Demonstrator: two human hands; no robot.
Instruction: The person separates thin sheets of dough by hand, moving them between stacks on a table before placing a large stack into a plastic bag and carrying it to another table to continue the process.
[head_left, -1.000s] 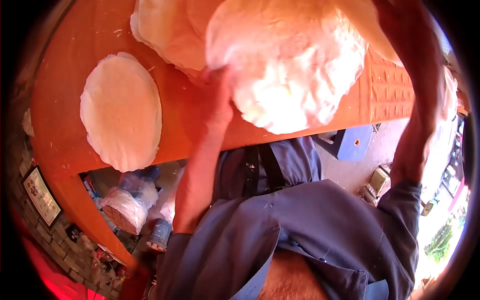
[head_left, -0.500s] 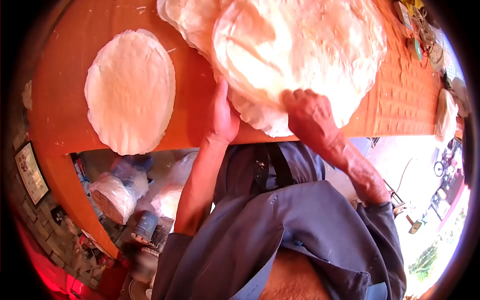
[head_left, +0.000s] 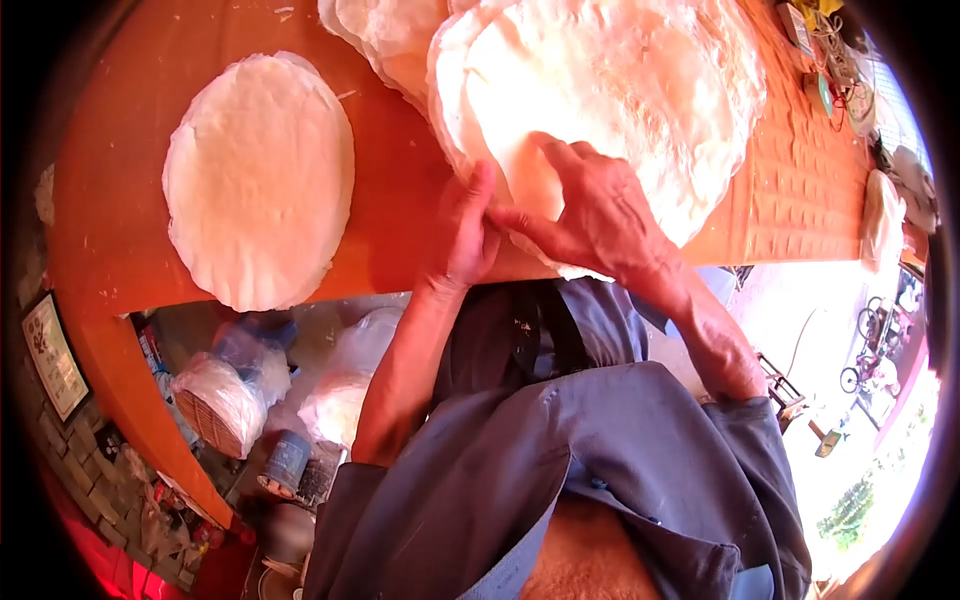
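A pile of large, thin, roundish white sheets with ragged edges lies on the orange table; their material I cannot make out. My left hand is at the pile's front left edge, its thumb up against the rim of the top sheet. The edge seems pinched there, though most of that hand's fingers are hidden. My right hand rests on top of the sheet near the front, fingers extended and thumb stretched left until it meets my left hand. Strong light washes out the sheet's surface.
A separate oval stack of white sheets sits on the table at the left. Cables and small items lie at the far right. Below the table are plastic-wrapped bundles and a dark can.
My right hand has slid left and away from me over the sheet, its curled fingers now opened out. My left hand has shifted slightly right, onto the pile's edge.
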